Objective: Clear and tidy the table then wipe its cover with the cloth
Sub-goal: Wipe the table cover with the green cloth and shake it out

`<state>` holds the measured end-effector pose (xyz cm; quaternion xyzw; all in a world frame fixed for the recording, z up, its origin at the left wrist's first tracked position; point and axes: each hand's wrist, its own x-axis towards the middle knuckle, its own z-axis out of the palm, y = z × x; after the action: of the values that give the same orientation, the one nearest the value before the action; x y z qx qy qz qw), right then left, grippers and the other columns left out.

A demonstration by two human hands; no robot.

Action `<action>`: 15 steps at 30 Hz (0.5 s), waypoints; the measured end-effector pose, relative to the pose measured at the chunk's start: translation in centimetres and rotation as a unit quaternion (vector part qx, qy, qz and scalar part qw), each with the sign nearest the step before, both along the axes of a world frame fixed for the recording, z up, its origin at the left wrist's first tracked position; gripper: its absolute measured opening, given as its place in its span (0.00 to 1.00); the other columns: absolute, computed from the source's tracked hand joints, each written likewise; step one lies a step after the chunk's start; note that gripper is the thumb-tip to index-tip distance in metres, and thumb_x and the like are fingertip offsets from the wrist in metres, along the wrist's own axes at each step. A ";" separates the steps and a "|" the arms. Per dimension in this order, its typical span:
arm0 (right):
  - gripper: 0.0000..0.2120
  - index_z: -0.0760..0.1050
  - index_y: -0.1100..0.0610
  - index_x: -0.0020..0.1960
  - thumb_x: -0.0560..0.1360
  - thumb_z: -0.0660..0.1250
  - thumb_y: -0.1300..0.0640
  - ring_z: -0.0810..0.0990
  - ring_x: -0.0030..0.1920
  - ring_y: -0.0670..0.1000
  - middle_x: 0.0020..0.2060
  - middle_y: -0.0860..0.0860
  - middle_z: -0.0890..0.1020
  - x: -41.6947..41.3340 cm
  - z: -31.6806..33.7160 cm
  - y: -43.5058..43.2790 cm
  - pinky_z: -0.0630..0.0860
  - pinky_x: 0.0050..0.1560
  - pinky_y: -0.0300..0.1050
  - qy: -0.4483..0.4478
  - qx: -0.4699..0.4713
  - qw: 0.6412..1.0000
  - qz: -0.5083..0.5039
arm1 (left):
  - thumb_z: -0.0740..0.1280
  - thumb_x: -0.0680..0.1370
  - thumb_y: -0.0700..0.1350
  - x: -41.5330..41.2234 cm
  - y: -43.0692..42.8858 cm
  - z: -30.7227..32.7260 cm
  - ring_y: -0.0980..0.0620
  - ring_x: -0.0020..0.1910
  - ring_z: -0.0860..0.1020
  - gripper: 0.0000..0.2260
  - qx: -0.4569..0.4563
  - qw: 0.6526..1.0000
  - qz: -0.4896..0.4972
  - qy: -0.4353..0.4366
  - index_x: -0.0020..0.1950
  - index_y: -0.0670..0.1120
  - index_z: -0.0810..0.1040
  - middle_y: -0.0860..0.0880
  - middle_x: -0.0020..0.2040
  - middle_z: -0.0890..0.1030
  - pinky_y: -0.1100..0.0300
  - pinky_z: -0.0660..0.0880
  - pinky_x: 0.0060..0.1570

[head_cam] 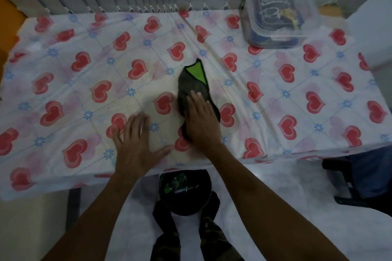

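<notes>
One cloth (pixel 191 85) mid-cover (pixel 275 99), long axis running away from right grip (pixel 201 121) | right grip presses its near end, fingers straight, grasping nothing | left grip (pixel 135 144) flat, empty, just left of cloth

right hand (pixel 200 121) flat on cloth (pixel 192 85), left hand (pixel 135 144) pressing heart-patterned cover (pixel 297 95)

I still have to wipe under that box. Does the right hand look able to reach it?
Probably yes: the cover between the right hand, pressing the cloth, and the plastic box at the far right is bare, though it means a long stretch.
</notes>
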<state>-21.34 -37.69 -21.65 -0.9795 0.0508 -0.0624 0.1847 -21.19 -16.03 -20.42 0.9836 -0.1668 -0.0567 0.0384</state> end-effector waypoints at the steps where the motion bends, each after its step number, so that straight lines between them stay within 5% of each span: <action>1: 0.24 0.65 0.61 0.77 0.82 0.57 0.56 0.60 0.79 0.57 0.77 0.58 0.65 -0.5 -0.1 -1.2 0.59 0.77 0.57 -0.002 -0.002 1.000 -0.023 | 0.55 0.68 0.79 0.0 0.0 0.1 0.44 0.79 0.59 0.50 0.004 1.000 0.002 0.005 0.79 0.46 0.62 0.46 0.80 0.61 0.34 0.54 0.72; 15: 0.21 0.67 0.65 0.72 0.81 0.59 0.60 0.65 0.75 0.61 0.74 0.61 0.69 -10.6 0.5 -15.0 0.67 0.73 0.57 0.002 -0.018 0.955 -0.296 | 0.51 0.69 0.80 -0.2 -0.3 0.6 0.43 0.79 0.59 0.50 0.016 1.000 -0.003 0.009 0.79 0.45 0.63 0.44 0.79 0.62 0.36 0.52 0.72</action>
<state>-31.97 -52.67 -21.18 -0.9238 0.3379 -0.1128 0.1403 -21.39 -16.31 -19.83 0.9830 -0.1688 -0.0686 0.0235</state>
